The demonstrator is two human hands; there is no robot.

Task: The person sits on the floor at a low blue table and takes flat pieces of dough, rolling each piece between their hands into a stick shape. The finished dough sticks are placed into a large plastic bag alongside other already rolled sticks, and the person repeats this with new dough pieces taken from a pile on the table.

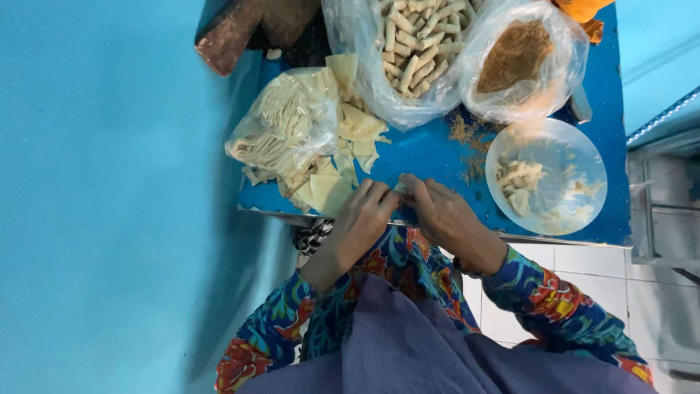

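A small pale pastry piece (399, 188) is pinched by left hand (362, 219) and right hand (445, 216); clear round plastic plate (583, 153) lies at 2 o'clock, cut wrappers (332, 191) at 10, on blue desk (430, 153).

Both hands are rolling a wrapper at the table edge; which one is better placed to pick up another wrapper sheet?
Left hand, probably: the loose wrapper sheets lie right beside it, while the right hand sits nearer the plastic bowl.
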